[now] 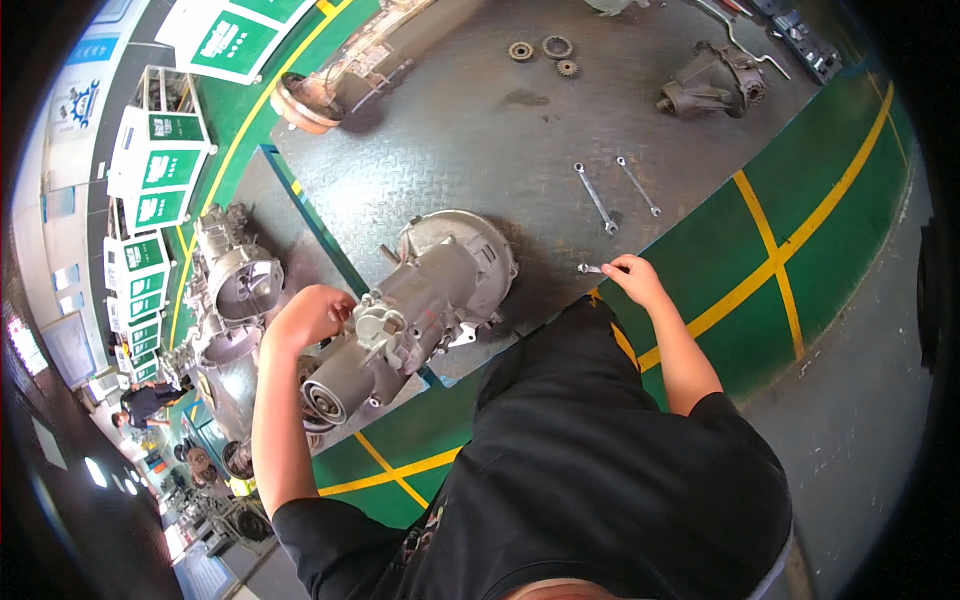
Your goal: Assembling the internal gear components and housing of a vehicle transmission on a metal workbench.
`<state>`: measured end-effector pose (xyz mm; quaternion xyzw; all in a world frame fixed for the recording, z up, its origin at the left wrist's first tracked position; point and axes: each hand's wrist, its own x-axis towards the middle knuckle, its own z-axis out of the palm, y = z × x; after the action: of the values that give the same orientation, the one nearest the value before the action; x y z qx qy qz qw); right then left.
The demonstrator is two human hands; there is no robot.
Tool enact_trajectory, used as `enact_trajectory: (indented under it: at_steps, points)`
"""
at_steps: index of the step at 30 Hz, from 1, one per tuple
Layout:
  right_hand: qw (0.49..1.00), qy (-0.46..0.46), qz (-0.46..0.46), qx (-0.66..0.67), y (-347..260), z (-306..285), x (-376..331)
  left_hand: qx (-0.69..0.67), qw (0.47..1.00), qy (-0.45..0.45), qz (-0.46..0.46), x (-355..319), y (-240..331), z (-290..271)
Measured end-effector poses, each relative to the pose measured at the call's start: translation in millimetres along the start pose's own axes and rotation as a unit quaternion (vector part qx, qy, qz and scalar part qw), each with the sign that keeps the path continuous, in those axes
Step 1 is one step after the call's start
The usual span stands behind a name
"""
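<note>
A grey metal gearbox (432, 290) lies on its side across the seam between two workbenches, its wide bell housing at the far right end and a round opening at the near left end. My left hand (318, 315) is at the gearbox's left side, fingers curled in against the casing; what they grip, if anything, is hidden. In my right hand (634, 280), held near the bench's front edge, is a short wrench (590, 268) whose head points left. Two more wrenches lie beyond that hand, a larger one (596, 200) and a slimmer one (640, 187).
Several small gears (558, 47) rest toward the back of the steel benchtop (450, 130). A dark metal housing (712, 82) stands at the far right. Other gearboxes (240, 285) crowd the left bench. A person (145, 403) in dark clothes is in the distance, left.
</note>
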<state>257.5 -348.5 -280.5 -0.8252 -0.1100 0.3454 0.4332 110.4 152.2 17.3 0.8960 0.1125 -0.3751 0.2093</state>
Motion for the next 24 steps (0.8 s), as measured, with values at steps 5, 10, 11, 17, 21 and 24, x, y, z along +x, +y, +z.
enact_trajectory:
  at_steps: [5, 10, 11, 17, 21, 24]
  points:
    - [1.000, -0.012, 0.007, -0.017, 5, 3, 2, 0.026, 1.000, 0.010, -0.005, 4, -4, 5]
    - [1.000, -0.012, 0.012, 0.020, 8, 6, 5, -0.046, 0.996, -0.061, -0.038, 6, -12, -2]
    - [0.999, -0.012, 0.026, 0.025, 15, 8, 6, -0.049, 0.996, -0.057, -0.043, 5, -15, -2]
    - [0.998, -0.026, 0.041, 0.028, 24, 9, 9, -0.035, 0.999, -0.024, 0.032, 1, -15, 1]
    - [0.998, -0.033, 0.041, 0.035, 28, 11, 13, -0.013, 0.998, -0.032, -0.043, 4, -2, 2]
    - [0.998, -0.036, 0.041, 0.042, 26, 14, 15, -0.011, 0.998, -0.052, -0.029, 3, -4, -1]
